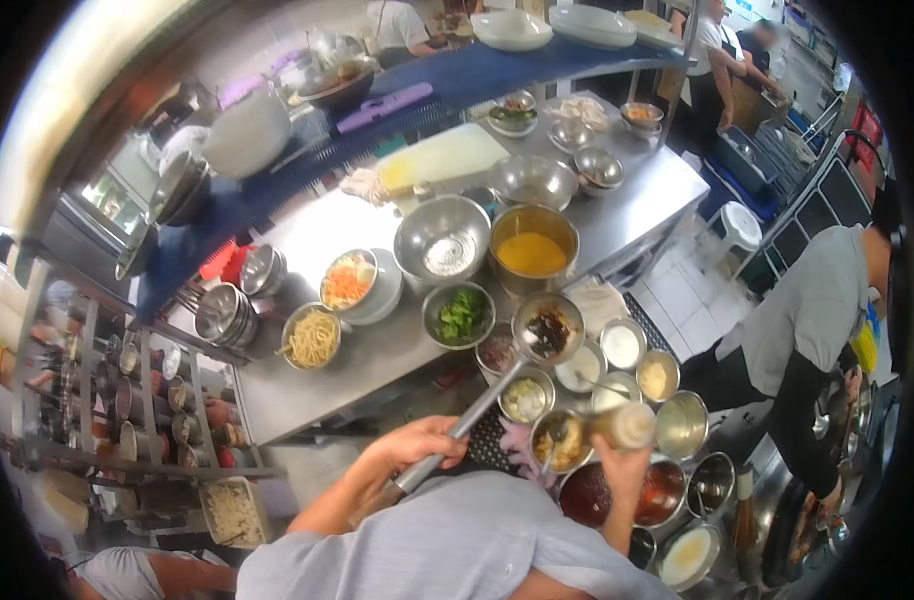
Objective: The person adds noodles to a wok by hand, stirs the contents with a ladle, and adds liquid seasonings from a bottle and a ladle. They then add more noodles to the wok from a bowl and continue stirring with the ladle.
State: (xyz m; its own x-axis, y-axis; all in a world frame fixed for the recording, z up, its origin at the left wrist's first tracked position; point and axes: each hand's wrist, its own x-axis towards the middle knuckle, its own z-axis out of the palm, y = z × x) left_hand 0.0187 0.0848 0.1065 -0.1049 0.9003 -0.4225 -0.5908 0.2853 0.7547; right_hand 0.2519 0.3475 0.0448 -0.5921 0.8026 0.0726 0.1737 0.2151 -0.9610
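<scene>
My left hand (424, 445) is closed around the long metal handle of a ladle (469, 418). The ladle's round bowl, with a dark brown-black mixture in it, is over the small containers by the counter's corner. In my right hand (623, 468) is a squeeze bottle (629, 427), tilted, with pale tan contents. Below that bottle sits a metal pot with chopped yellowish food (560, 443) and a spoon. Beside it stand a bowl of chopped pale pieces (525, 398), a white-filled container (622, 344) and a pot of red sauce (661, 494).
On the steel counter (377, 395) are a bowl of broccoli (459, 316), noodles (312, 337), shredded carrot (347, 281), an empty steel bowl (441, 238) and a pot of yellow liquid (531, 250). A co-worker in grey (812, 290) works at the stove on the right.
</scene>
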